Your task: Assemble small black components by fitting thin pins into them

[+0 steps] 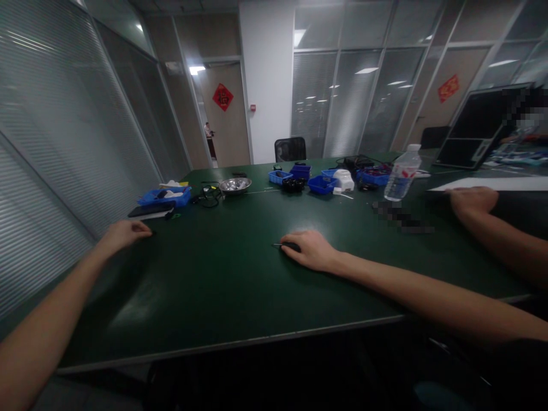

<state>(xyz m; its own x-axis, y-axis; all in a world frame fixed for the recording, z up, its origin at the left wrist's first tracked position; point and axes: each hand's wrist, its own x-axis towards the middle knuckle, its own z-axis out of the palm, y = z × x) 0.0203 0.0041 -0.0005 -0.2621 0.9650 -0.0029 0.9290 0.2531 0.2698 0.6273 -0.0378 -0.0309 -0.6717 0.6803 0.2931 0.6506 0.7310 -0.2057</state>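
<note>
My left hand point(125, 233) rests on the dark green table point(222, 291) at the left, fingers curled together near a small dark thing I cannot make out. My right hand point(309, 250) lies in the middle of the table, closed over a small black tool point(286, 246) whose thin tip sticks out to the left. Both forearms reach in from the near edge.
Another person's hand point(471, 200) and forearm lie on the table at the right. Further back are several blue bins point(322, 184), a metal bowl point(235, 185), a water bottle point(402, 173), black cables point(209, 196), a phone point(150, 210) and an open laptop point(479, 131). Glass walls run along the left.
</note>
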